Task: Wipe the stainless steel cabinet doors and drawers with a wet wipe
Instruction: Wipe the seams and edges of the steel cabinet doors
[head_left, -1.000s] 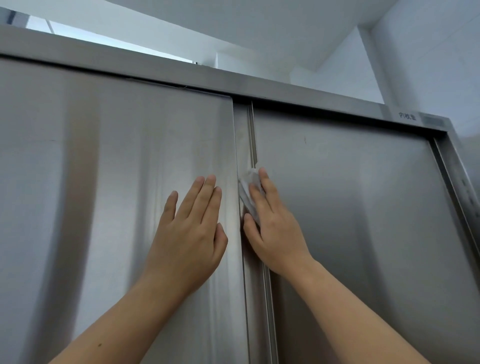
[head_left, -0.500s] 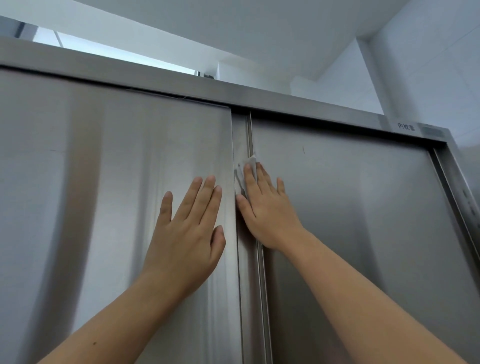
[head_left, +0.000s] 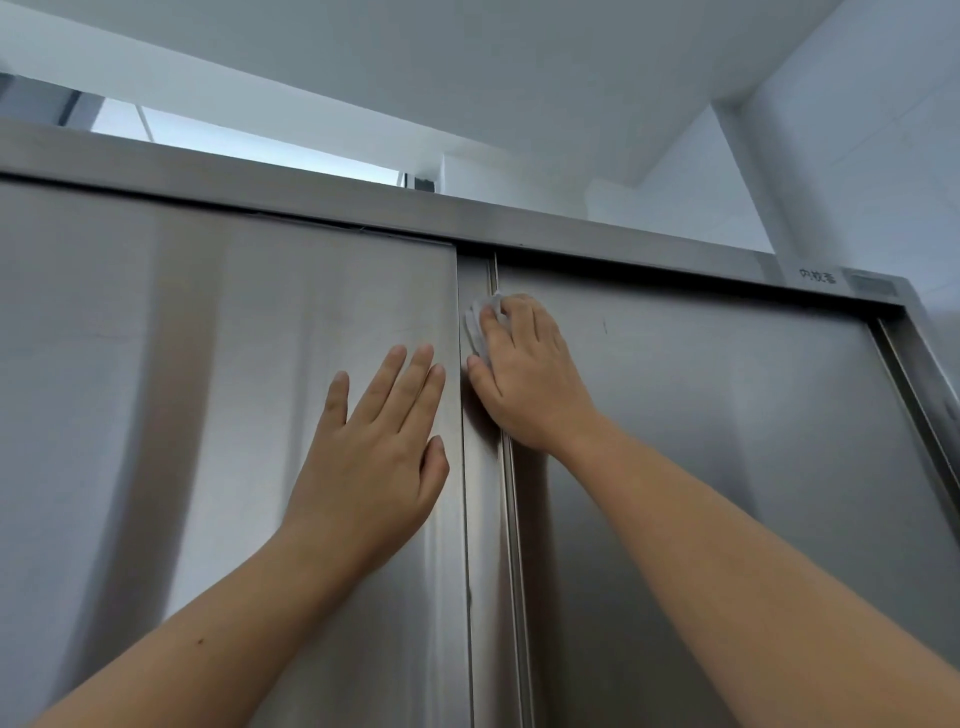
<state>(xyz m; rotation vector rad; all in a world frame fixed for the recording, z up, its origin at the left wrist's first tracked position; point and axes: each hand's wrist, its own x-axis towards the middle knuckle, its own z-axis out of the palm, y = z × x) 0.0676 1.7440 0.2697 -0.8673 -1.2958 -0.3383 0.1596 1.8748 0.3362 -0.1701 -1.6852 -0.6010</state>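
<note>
Two tall stainless steel cabinet doors fill the view, the left door (head_left: 182, 389) overlapping the right door (head_left: 727, 415) at a narrow vertical edge strip (head_left: 485, 519). My left hand (head_left: 379, 441) lies flat on the left door, fingers straight and pointing up, close to its right edge. My right hand (head_left: 524, 374) grips a white wet wipe (head_left: 475, 325) under bent fingers and presses it on the strip and the right door's left edge, near the top. Most of the wipe is hidden under the fingers.
The cabinet's steel top rail (head_left: 311, 192) runs just above the doors, with a small label (head_left: 818, 275) at its right end. The right side frame (head_left: 914, 364) borders the right door. White ceiling and wall lie beyond.
My right hand has slid the wipe upward along the door seam toward the top rail, and its fingers have bent more. My left hand has kept its place on the left door.
</note>
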